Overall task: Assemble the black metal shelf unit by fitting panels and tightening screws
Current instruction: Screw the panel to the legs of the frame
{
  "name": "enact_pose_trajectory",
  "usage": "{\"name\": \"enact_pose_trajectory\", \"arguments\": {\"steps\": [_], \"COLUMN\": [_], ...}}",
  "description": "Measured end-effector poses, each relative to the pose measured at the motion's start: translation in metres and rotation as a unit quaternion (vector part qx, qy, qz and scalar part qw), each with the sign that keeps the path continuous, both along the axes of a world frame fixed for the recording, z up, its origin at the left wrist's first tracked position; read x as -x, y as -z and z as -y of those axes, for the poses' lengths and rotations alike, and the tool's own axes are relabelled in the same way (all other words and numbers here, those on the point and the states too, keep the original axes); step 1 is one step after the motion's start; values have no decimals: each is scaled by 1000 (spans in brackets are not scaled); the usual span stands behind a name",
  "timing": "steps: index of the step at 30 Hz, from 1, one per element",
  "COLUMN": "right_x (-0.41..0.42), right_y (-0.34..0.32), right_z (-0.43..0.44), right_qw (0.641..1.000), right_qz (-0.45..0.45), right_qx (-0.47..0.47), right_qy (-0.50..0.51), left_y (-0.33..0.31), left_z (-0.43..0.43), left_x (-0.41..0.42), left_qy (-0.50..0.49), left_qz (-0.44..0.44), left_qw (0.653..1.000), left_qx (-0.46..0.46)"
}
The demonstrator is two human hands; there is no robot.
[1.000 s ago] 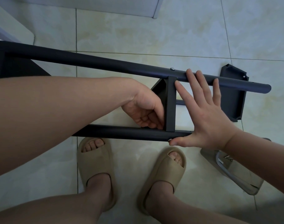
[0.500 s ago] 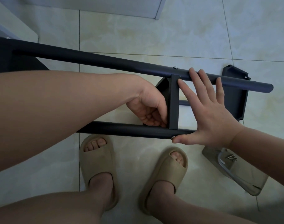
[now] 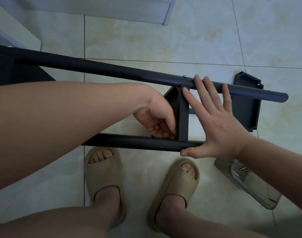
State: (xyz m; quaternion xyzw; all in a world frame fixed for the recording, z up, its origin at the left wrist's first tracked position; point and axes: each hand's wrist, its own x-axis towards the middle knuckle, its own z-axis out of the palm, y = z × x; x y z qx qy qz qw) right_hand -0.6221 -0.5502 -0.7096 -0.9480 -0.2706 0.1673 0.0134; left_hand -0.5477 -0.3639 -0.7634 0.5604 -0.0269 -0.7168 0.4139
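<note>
The shelf frame lies on its side above the tiled floor (image 3: 181, 40), held in front of the person. A panel (image 3: 183, 117) stands edge-on between the far tube (image 3: 112, 70) and the near tube (image 3: 129, 143).

The left hand (image 3: 157, 119) curls its fingers against the panel's left face at the near tube; whether it pinches anything cannot be told.

The right hand (image 3: 220, 127) is spread flat, fingers on the far tube, thumb on the near tube's end.

A loose panel (image 3: 246, 109) lies on the floor beyond.
</note>
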Motion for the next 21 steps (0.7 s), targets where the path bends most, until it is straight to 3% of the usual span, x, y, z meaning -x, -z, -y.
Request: {"name": "enact_pose_trajectory", "arguments": {"steps": [21], "right_x": [-3], "right_y": [6], "right_z": [3], "right_qw": [1000], "right_qz": [7], "right_qx": [-3], "right_qy": [-7], "left_y": [-2], "left_z": [0], "left_x": [-2], "left_qy": [22], "left_qz": [7], "left_qw": [1000], "left_qx": [-18]}}
